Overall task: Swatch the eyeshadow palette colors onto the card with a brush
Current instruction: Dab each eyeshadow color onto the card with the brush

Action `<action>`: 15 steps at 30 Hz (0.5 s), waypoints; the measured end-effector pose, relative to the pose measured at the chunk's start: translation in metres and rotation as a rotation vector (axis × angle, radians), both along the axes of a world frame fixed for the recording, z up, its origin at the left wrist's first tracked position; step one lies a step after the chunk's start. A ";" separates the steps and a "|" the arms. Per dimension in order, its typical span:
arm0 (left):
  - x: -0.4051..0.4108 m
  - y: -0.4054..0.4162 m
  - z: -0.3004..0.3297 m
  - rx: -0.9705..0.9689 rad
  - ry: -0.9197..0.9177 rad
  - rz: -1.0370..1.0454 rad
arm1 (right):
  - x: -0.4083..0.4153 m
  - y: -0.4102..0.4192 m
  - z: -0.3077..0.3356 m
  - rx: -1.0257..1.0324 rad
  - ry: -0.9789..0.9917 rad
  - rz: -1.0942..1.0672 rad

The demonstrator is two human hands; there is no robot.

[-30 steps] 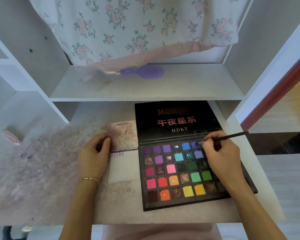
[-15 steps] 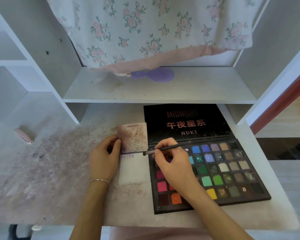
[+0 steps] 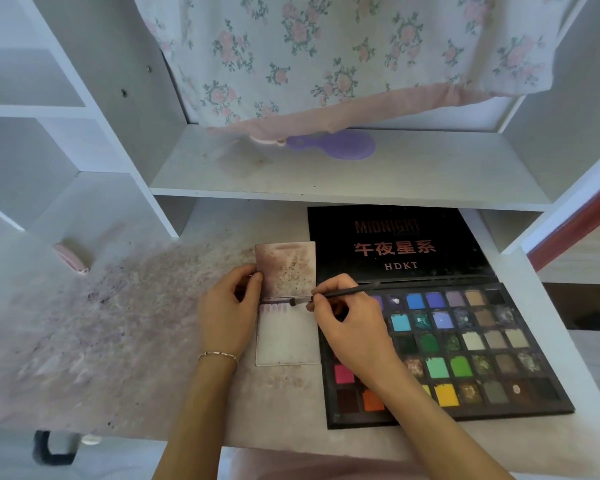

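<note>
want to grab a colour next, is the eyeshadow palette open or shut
Open. The eyeshadow palette lies flat with its lid folded back, and rows of colour pans are exposed. The right hand covers some left pans.

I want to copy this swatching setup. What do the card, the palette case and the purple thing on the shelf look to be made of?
Card: probably glossy plastic or laminate, given its pale sheen and rounded corners.
Palette case: matte black, likely printed cardboard; the flat lid shows no glare.
Purple thing: smooth moulded plastic, by its even colour and soft shine.
</note>
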State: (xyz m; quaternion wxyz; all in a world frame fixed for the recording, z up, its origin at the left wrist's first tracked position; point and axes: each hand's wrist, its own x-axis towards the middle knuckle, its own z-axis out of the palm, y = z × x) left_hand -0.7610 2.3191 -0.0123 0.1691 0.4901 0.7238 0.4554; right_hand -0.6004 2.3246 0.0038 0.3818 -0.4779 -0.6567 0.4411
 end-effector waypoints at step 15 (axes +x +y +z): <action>-0.001 0.001 -0.002 0.000 0.009 0.013 | -0.002 0.002 -0.003 0.030 -0.130 0.042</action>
